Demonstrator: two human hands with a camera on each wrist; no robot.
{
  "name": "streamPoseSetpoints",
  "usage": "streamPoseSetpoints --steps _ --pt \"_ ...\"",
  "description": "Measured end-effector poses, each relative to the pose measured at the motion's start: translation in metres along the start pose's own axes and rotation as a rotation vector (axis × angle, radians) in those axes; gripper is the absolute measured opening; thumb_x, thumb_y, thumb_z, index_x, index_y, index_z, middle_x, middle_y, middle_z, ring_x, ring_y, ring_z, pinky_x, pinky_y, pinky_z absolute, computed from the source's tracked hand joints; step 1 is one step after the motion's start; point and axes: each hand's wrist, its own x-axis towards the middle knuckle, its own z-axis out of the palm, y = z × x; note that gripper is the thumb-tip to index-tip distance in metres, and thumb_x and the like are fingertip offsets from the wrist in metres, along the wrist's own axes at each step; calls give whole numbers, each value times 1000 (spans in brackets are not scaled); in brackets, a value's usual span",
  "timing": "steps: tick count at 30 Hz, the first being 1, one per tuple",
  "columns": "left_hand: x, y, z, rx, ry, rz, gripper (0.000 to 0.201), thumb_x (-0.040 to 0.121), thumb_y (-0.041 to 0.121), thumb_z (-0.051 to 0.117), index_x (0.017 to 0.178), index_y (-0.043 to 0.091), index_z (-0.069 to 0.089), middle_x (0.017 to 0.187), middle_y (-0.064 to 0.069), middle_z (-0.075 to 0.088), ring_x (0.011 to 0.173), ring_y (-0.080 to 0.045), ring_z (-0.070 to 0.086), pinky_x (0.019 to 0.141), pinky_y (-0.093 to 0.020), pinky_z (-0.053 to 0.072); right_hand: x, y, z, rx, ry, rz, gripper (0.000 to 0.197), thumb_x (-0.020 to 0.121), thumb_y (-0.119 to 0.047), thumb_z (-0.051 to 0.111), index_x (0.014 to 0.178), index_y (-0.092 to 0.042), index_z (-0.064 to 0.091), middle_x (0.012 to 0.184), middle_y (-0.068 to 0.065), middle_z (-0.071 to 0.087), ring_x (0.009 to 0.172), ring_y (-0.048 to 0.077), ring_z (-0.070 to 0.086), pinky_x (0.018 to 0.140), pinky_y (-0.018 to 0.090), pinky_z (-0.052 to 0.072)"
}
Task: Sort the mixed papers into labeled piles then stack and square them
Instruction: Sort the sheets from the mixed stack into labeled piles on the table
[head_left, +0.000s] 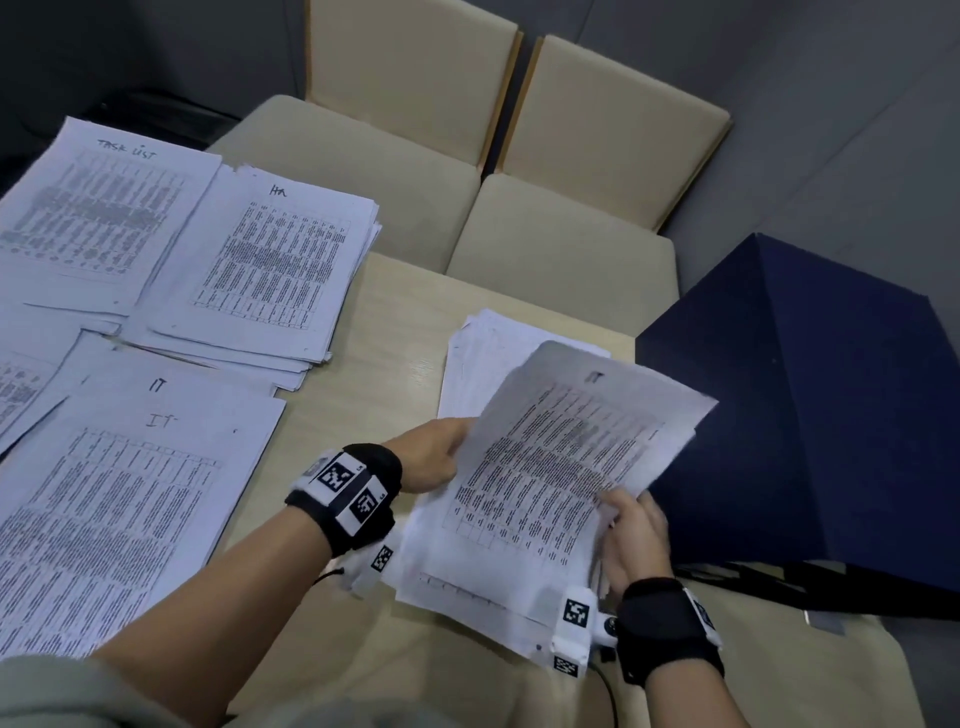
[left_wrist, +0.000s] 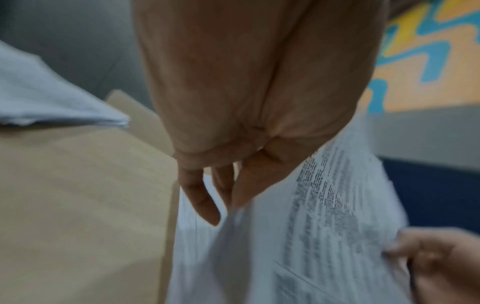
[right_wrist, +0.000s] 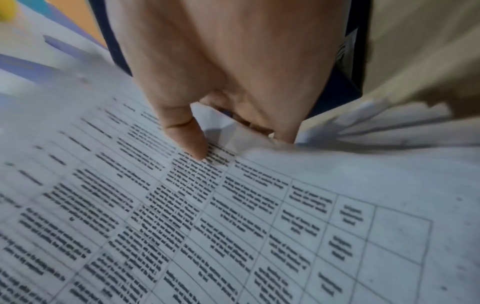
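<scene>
We're mid-sort here, peeling a sheet off the unsorted bunch. Closest to us, at about 5 o'clock, our right hand (head_left: 631, 540) pinches the near right edge of the lifted white printed sheet with a table grid (head_left: 561, 467); the right wrist view shows the thumb (right_wrist: 187, 135) pressed on top of the print and the other fingers curled underneath, so it's a proper grip. At about 6 o'clock our left hand (head_left: 434, 457) has the sheet's left edge, fingers tucked behind the paper and only loosely bent in the left wrist view (left_wrist: 207, 197), more steadying than clamping. The sheet is raised and tilted above the loose white unsorted stack (head_left: 467, 582) lying on the pale wooden table (head_left: 374, 332).

The handwritten label at the sheet's top is too blurred to read for sure, so the next move calls for checking it, then carrying the page across to the matching pile without dragging the pages under it.

Further out: the white pile marked "IT" (head_left: 130, 493) at 9 o'clock, the fanned-out pile marked "HA" (head_left: 270, 260) at 11, the pile marked "TASK LIST" (head_left: 98, 208) at 10. All look ragged, so squaring is still ahead. A dark navy box (head_left: 810, 415) sits at 2 o'clock, beige padded chairs (head_left: 519, 182) at 12.
</scene>
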Motion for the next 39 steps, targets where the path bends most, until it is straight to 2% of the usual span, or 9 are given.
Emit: streamPoseSetpoints --steps 7,10,14,20,24,27,30,35,39 --pt "38 -1 23 283 489 -196 28 96 16 50 120 10 64 120 -11 64 108 -27 60 94 -36 48 -5 9 -35 50 119 75 22 83 13 44 74 -6 50 65 9 57 65 23 57 63 31 49" --pt "49 5 31 372 429 -332 39 92 38 62 113 6 61 113 -12 62 101 -29 59 84 -35 48 -1 10 -41 36 111 83 24 83 13 43 74 -8 50 60 4 58 59 20 58 56 27 48" --pt "55 18 38 390 382 -387 18 89 11 59 104 2 62 107 -16 65 99 -32 62 77 -33 49 10 15 -43 48 110 101 27 86 14 43 73 -8 52 53 0 61 49 12 60 47 19 48" --pt "33 11 45 121 498 -158 21 83 -5 53 73 12 59 73 -5 62 71 -22 52 57 -22 36 16 18 -42 69 31 34 31 85 12 44 67 -11 53 55 -2 61 55 14 59 54 21 49" --pt "11 0 43 -100 478 -73 21 88 -6 55 83 6 71 84 -12 74 81 -27 69 75 -35 58 26 20 -33 -30 -17 -73 12 71 -5 63 76 -13 69 74 -7 68 79 14 59 78 27 46" --pt "5 -4 42 -270 462 -78 25 83 -14 57 72 4 70 69 -9 71 65 -22 63 66 -33 52 27 20 -32 -4 -63 -105 17 88 -1 67 103 -6 72 100 -1 75 95 12 67 90 28 50" --pt "11 -12 42 -368 526 -94 26 78 -21 54 76 2 65 80 -20 69 72 -23 61 69 -30 48 26 14 -33 -42 -49 -129 24 96 3 54 91 -19 63 71 -20 71 67 -9 62 73 18 51" --pt "30 -22 48 -70 681 -359 29 75 20 84 85 14 59 82 -1 62 74 -18 57 69 -26 49 33 18 -33 42 -8 -95 48 82 18 49 60 -18 72 60 -11 66 60 6 57 58 17 47" --pt "35 -20 47 130 596 -467 49 68 44 86 90 13 55 88 -2 61 81 -21 55 69 -30 43 32 22 -34 40 -117 -55 40 81 22 46 65 -10 65 62 0 66 59 12 59 62 24 47"
